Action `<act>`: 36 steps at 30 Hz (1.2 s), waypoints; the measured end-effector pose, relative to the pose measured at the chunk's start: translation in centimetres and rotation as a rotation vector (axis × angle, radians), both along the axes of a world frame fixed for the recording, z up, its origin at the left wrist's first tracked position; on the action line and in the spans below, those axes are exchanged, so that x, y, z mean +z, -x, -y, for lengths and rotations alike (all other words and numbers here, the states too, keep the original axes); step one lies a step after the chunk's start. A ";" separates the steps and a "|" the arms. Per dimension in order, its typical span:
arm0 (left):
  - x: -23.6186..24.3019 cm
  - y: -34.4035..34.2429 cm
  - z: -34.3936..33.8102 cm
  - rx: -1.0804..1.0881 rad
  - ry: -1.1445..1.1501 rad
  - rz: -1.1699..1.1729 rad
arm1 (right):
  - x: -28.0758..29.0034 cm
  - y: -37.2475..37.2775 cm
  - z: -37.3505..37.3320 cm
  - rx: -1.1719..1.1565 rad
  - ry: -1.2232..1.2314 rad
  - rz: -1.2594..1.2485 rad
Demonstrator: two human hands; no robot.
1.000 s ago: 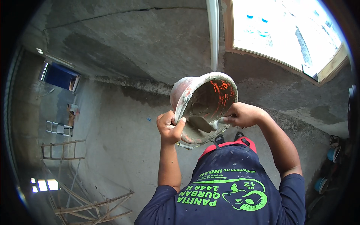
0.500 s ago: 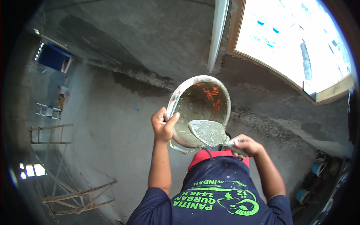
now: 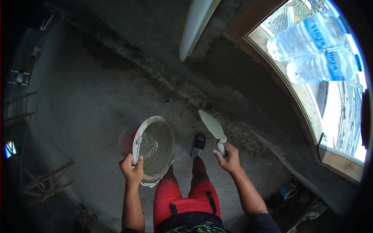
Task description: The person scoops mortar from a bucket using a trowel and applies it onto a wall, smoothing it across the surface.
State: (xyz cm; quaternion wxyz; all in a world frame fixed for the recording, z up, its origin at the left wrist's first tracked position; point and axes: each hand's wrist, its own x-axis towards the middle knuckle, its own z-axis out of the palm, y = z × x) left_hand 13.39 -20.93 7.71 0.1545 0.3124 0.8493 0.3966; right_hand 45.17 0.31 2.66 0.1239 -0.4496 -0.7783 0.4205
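My left hand is closed on the rim of a round bucket, its thumb over the edge. Grey wet mortar coats the inside and lies in the bucket, which tilts with its mouth toward me. My right hand grips the handle of a trowel to the right of the bucket. Its pointed blade is smeared with mortar and angles up and to the left, apart from the bucket. Part of the bucket's reddish outer wall shows on its left side.
A rough wall base runs diagonally past me. A white pipe stands at the wall, and two clear water bottles are at the wooden-framed window. Wooden scaffolding is at the left, a blue-and-white bucket at lower right.
The bucket has moved lower and to the left. The trowel has come out from over the bucket and swung to the right. My view has shifted, with legs and window bottles now clearer.
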 end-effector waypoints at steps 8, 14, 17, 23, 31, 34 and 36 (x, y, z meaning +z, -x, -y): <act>-9.0 1.3 3.4 0.102 -0.045 0.264 | -8.1 6.8 -9.0 -0.061 -0.436 0.102; -10.1 2.0 4.2 -0.021 -0.040 0.299 | -8.5 10.7 -8.5 0.007 -0.494 0.146; -10.5 1.9 3.9 -0.090 -0.035 0.268 | -8.9 11.5 -9.1 -0.009 -0.590 0.118; -10.7 2.3 3.2 -0.213 -0.087 0.258 | -10.6 8.7 -11.3 -0.112 -0.702 0.262; -11.4 4.0 5.1 -0.194 -0.036 0.179 | -11.6 4.9 -6.9 -0.175 -0.645 0.325; -11.8 4.4 5.3 -0.189 -0.011 0.137 | -9.2 8.9 -8.4 -0.094 -0.700 0.252; -11.9 4.7 5.8 -0.196 0.013 0.136 | -9.2 11.2 -10.0 -0.080 -0.738 0.225</act>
